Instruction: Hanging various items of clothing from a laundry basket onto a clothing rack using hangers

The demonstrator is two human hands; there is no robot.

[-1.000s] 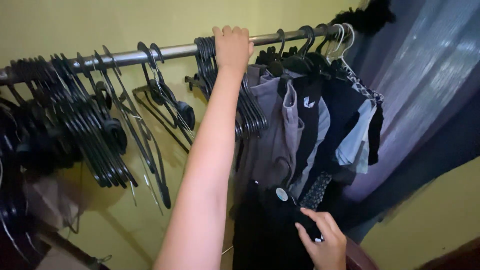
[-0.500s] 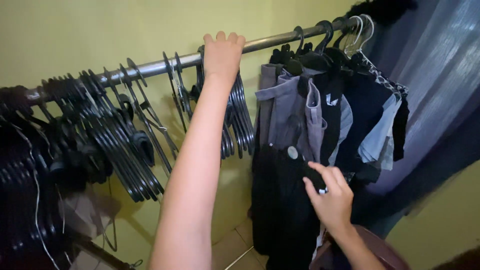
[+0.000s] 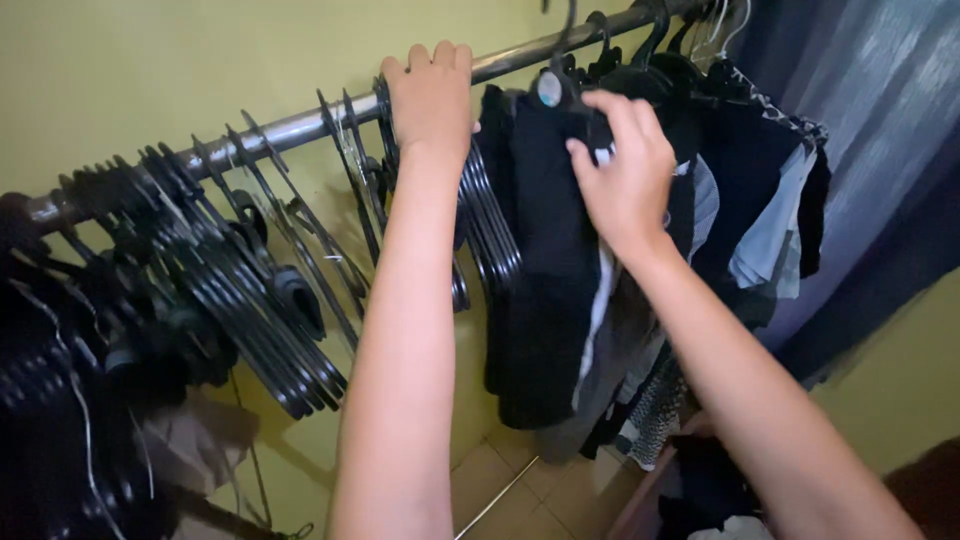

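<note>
- One metal rail runs along the yellow wall, sloping up toward the right.
- Left hand is on top of the rail, fingers curled over it, pressed together.
- Right hand is just right of that, fingers pinching the black hanger carrying a black garment; hook is up at the rail, garment hangs straight down.
- Empty black hangers, too many and too bunched to count, crowd the rail's left part.
- More hung clothes sit at the rail's right end, beside a dark curtain.
</note>
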